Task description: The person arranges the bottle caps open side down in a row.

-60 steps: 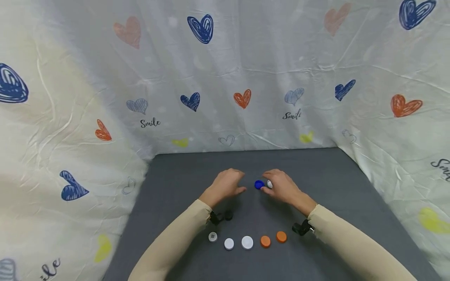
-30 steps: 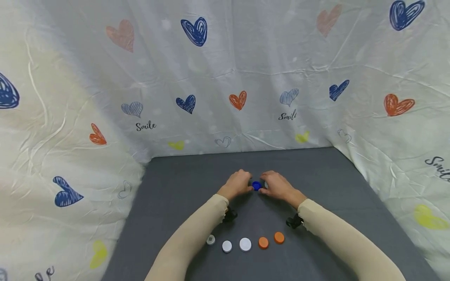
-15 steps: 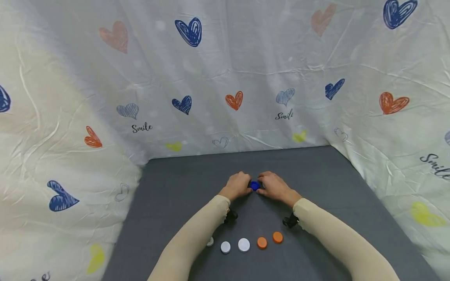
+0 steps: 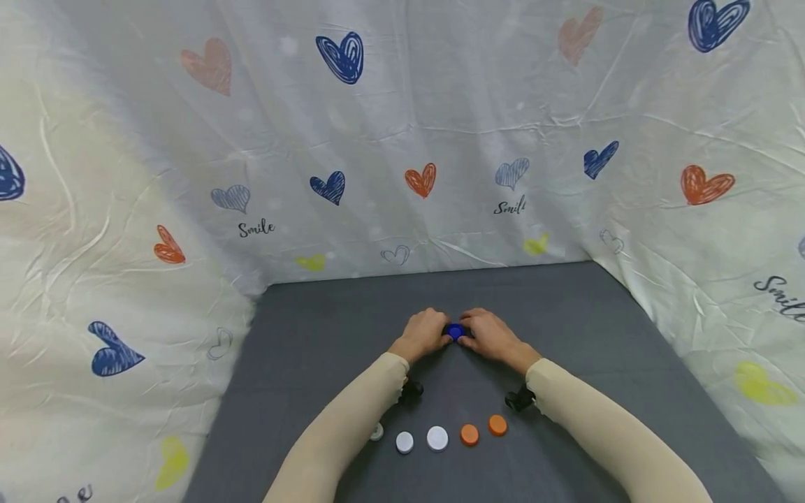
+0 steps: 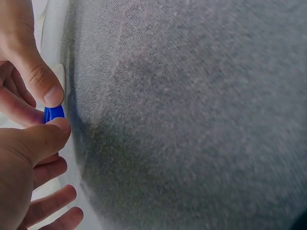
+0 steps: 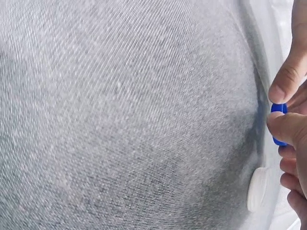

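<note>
A small blue bottle cap (image 4: 455, 332) sits between my two hands near the middle of the dark tabletop. From its left side my left hand (image 4: 426, 332) grips it with thumb and fingers; my right hand (image 4: 490, 333) pinches it from the right. In the left wrist view both thumbs meet close to the blue cap (image 5: 54, 113), which is partly covered. A white cap (image 6: 258, 189) lies on the cloth by my right hand in the right wrist view. That hand hides it from the head camera.
A row of caps lies nearer to me: a whitish one (image 4: 376, 432) partly behind my left forearm, a small white one (image 4: 404, 442), a larger white one (image 4: 437, 439), and two orange ones (image 4: 469, 434). Heart-printed curtains (image 4: 402, 126) surround the dark table (image 4: 327, 314).
My left hand has moved right to the blue cap. My right hand has shifted slightly left, so both now hold it. The white cap beside it has gone from the head view.
</note>
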Motion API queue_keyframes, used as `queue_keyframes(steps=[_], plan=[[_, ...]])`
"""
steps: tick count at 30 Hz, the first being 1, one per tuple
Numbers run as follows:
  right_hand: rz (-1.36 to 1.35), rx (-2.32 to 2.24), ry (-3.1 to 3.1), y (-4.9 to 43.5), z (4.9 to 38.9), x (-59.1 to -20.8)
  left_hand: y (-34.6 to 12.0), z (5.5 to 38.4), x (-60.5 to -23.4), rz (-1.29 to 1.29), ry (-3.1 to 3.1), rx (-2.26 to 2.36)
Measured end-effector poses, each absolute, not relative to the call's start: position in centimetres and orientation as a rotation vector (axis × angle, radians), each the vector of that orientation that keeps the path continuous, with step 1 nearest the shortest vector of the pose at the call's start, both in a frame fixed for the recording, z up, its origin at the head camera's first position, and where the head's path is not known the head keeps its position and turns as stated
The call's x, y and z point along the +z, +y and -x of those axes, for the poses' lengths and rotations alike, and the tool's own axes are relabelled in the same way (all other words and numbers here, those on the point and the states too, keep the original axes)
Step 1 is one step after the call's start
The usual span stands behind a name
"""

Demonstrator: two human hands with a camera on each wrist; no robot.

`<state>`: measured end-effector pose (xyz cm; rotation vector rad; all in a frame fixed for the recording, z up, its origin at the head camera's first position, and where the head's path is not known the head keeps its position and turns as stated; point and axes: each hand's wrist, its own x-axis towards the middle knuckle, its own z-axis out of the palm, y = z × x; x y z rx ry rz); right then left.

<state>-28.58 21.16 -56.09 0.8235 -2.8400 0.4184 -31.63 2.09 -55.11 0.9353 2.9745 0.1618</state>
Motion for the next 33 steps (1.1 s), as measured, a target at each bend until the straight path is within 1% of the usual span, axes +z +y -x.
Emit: queue_keyframes(steps=[9,17,25,33], plan=[[-0.86,0.438,-2.725,20.8,27.9,-54.7,0.8,30.8,-53.8,-1.007,3.043,0.186],[-0.87,0.503,-2.693,20.3,27.0,-53.7,-0.6,29.8,-52.9,-1.139,3.112,0.165],[-0.912,0.552,-2.596,19.4,25.9,-52.6,-2.5,28.4,-51.1,-1.311,3.18,0.127],[-0.945,0.601,-2.493,18.7,24.5,-50.7,-4.0,26.7,-48.9,-1.386,3.223,0.171]])
